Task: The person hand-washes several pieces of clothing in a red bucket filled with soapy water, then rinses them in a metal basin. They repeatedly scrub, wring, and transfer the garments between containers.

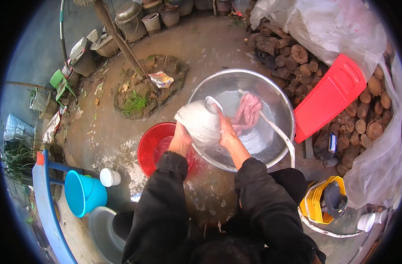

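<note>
Both my hands grip a bulky white item [198,122], blurred and perhaps wet cloth, with a round white rim [214,104] at its upper right. My left hand [182,136] holds its lower left side, fingers mostly hidden. My right hand [226,128] clasps the right side near that rim. The item is raised over the near left edge of a large metal basin [270,99]. Inside the basin lie a twisted pink cloth [248,112] and the end of a white hose [277,128]. Below my left wrist stands a red basin [148,148] with water.
A red washboard [329,99] leans on stacked firewood [300,54] under plastic sheeting [323,26]. Left are a blue bucket [85,194], a white tub [110,177], a grey basin [105,231] and a blue bench [49,204]. Yellow containers [316,201] stand right. A tree trunk [118,39] rises ahead.
</note>
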`<state>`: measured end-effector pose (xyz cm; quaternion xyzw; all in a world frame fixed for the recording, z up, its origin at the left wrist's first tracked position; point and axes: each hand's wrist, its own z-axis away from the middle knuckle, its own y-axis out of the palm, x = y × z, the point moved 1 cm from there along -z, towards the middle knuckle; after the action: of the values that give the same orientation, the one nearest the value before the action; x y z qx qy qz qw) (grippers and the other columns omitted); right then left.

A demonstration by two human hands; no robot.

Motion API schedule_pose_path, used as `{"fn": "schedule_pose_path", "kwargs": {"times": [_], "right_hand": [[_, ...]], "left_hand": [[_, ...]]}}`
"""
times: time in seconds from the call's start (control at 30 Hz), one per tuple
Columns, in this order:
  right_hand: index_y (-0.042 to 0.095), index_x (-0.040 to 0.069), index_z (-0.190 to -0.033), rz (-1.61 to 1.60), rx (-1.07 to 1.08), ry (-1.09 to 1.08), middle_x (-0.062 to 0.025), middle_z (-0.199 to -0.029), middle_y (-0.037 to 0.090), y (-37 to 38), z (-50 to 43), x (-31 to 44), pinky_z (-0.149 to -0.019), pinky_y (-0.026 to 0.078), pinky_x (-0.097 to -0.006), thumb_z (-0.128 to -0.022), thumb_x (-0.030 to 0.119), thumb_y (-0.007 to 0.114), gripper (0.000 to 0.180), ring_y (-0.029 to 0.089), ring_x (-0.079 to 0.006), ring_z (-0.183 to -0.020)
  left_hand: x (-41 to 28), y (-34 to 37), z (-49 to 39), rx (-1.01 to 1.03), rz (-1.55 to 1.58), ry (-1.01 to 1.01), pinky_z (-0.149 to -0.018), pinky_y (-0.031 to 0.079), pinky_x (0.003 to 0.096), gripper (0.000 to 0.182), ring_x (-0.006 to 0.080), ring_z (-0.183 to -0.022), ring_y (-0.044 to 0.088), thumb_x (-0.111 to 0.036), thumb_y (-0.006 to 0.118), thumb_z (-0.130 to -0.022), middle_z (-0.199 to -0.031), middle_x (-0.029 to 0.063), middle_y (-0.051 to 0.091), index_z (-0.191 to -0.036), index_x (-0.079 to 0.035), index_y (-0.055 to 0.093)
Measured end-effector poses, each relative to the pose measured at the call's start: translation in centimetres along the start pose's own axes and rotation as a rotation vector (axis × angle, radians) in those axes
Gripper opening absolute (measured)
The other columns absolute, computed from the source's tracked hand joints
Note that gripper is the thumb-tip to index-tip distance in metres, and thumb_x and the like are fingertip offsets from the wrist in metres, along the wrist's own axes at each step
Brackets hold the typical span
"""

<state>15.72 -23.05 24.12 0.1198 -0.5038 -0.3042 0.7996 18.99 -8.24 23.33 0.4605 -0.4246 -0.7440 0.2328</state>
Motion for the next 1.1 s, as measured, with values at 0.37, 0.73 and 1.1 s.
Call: {"fn": "schedule_pose_path", "kwargs": {"times": [0.37,0.73,1.1], "right_hand": [[0.061,-0.005,-0.118,0.472,0.085,-0.555,-0.0124,-0.104,0.069,-2.3,-1.6,-0.8,-0.084,0.051,-0.0334,-0.098,0.029,0.054,0.041,0.065,-0.0189,-0.091],[0.048,0.013,-0.137,1.770,0.648,-0.663,-0.0165,-0.135,0.053,-1.5,-3.4,9.7,-0.097,0.045,-0.0438,-0.088,0.024,0.060,0.052,0.054,-0.0338,-0.120],[0.040,0.019,-0.145,2.168,0.319,-0.057,-0.0117,-0.147,0.040,-19.3,-9.3,4.1,-0.106,0.040,-0.0472,-0.081,0.015,0.064,0.068,0.040,-0.0341,-0.134]], "left_hand": [[0.5,-1.1,-5.9,0.063,-0.630,-0.020,-0.089,0.053,0.0382,0.034,0.0213,-0.104,0.065,-0.028,0.053,-0.099,-0.114,0.0129,0.068,-0.120,-0.002,0.061],[-8.6,-6.7,5.2,-0.524,-1.417,0.528,-0.096,0.046,0.0405,0.046,0.0334,-0.116,0.060,-0.023,0.057,-0.086,-0.118,0.0250,0.064,-0.127,-0.003,0.057],[-0.3,-11.3,6.6,-0.437,-2.078,0.431,-0.104,0.040,0.0478,0.057,0.0442,-0.128,0.044,-0.006,0.067,-0.074,-0.136,0.0272,0.046,-0.129,-0.010,0.053]]}}
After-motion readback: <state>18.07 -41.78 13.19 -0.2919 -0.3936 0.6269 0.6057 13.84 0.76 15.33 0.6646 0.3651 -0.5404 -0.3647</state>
